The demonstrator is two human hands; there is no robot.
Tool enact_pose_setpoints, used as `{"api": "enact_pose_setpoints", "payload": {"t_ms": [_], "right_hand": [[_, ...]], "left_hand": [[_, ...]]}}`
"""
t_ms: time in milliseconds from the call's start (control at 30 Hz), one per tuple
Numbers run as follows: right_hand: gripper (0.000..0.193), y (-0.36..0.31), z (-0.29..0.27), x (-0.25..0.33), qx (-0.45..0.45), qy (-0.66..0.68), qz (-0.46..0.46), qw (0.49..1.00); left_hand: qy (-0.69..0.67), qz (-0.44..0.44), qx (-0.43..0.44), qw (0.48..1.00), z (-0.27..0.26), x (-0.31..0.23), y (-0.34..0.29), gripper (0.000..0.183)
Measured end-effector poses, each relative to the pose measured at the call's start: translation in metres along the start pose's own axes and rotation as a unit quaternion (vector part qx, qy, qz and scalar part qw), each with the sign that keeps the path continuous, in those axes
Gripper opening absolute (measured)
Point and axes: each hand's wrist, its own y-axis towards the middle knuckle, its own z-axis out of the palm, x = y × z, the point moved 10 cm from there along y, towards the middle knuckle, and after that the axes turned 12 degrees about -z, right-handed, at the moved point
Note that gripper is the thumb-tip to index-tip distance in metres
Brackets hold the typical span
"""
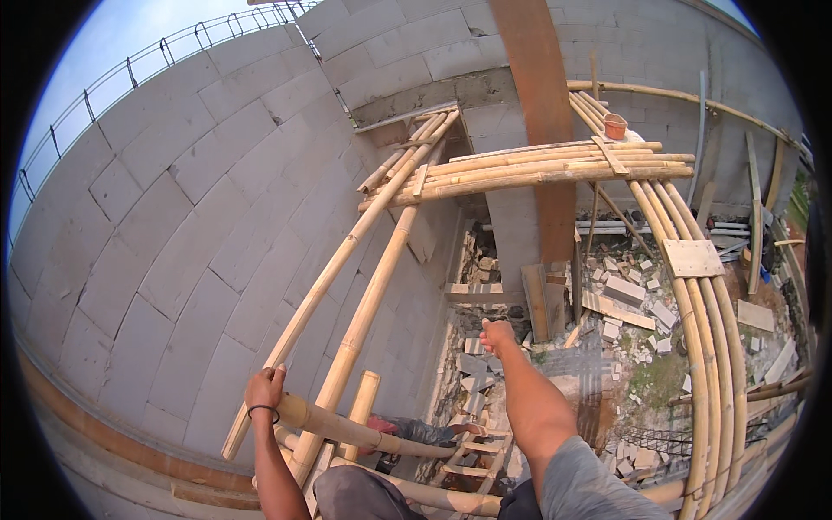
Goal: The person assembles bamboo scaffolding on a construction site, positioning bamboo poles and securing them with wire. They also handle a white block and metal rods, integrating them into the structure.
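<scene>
My left hand point(265, 387) is closed around the lower part of a slanting bamboo pole point(316, 299), with a dark band on the wrist. Beside it runs a second, thicker slanting pole point(368, 325). A thick cross pole point(368, 427) passes just right of my left wrist, over my lap. My right hand point(497, 335) is stretched out ahead over the drop, its fingers curled in and touching no pole. Whatever it might hold is hidden.
A grey block wall point(182, 234) rises at left. Ahead lies a bamboo platform point(537, 169) with an orange bucket point(616, 127); bundled poles point(706, 347) curve down at right. Far below are rubble point(624, 290) and a wooden ladder point(485, 455), where another person's leg point(422, 431) partly shows.
</scene>
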Motion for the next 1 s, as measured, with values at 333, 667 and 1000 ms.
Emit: {"api": "enact_pose_setpoints", "payload": {"t_ms": [333, 667, 1000], "right_hand": [[0.032, 0.008, 0.008, -0.003, -0.001, 0.000, 0.000, 1.000], [0.024, -0.005, -0.003, 0.132, -0.001, -0.010, -0.227, 0.974], [0.029, -0.230, -0.029, 0.119, 0.106, -0.365, -0.156, 0.912]], "left_hand": [[-0.014, -0.011, 0.002, 1.000, -0.007, 0.005, 0.005, 0.053], [-0.066, 0.082, 0.019, 0.994, 0.017, -0.005, 0.010, 0.050], [-0.011, 0.032, 0.205, 0.978, 0.050, 0.017, 0.034, 0.055]]}}
